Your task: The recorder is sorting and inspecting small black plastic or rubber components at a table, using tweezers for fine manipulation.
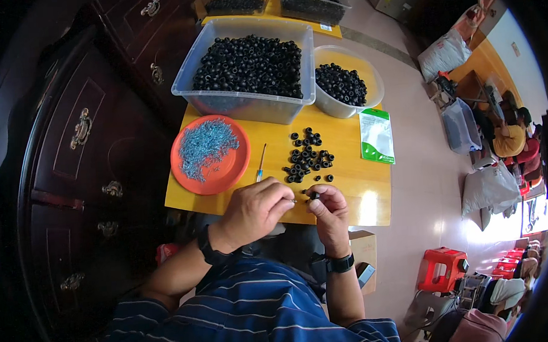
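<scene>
My left hand (260, 207) is closed in a pinch near the front edge of the yellow table. A tiny metallic tip, probably a screw, shows at its fingertips. Beside it, my right hand (331, 217) grips a small black ring-shaped part (314, 195) between thumb and fingers. The two hands are close but apart. Just beyond them lies a loose group of black ring-shaped parts (310, 158). A red-orange plate (240, 169) to the left bears a heap of small silvery-blue metal pieces. Between plate and group rests a thin screwdriver (261, 164) with a blue-and-white handle.
A large clear bin (252, 107) full of black parts stands at the table's back, beside a smaller round-cornered tub (340, 110). A green-and-white packet (377, 138) lies at the right edge. Dark drawers (78, 162) flank the left; a red stool (442, 269) stands right.
</scene>
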A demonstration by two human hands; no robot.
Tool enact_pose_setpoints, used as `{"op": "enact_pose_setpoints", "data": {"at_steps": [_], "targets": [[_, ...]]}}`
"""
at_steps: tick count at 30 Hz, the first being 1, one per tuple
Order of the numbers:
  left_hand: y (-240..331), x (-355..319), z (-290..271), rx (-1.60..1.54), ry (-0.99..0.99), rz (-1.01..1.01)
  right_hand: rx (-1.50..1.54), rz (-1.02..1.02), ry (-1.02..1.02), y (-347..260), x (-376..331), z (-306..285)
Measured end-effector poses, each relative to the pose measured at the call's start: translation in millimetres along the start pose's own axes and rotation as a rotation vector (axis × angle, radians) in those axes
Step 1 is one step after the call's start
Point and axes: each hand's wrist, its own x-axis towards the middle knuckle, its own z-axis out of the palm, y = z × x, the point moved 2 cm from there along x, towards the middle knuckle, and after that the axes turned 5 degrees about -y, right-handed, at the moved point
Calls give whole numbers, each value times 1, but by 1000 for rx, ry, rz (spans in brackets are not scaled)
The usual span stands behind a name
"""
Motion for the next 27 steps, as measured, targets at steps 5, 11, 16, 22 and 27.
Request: {"op": "enact_pose_setpoints", "data": {"at_steps": [5,11,16,22,27], "targets": [[1,-2,13,9,25,9,11,90,-45,11,-9,7],[-2,-6,16,76,-18,-5,32,110,-50,13,-11,11],[-9,-8,18,-147,-89,-76,21,149,-124,22,-16,2],[-14,-22,32,-265,-39,-146,65,183,-80,30,-24,9],[-9,-27,40,-107,27,-52,-16,131,17,32,-25,13]]}}
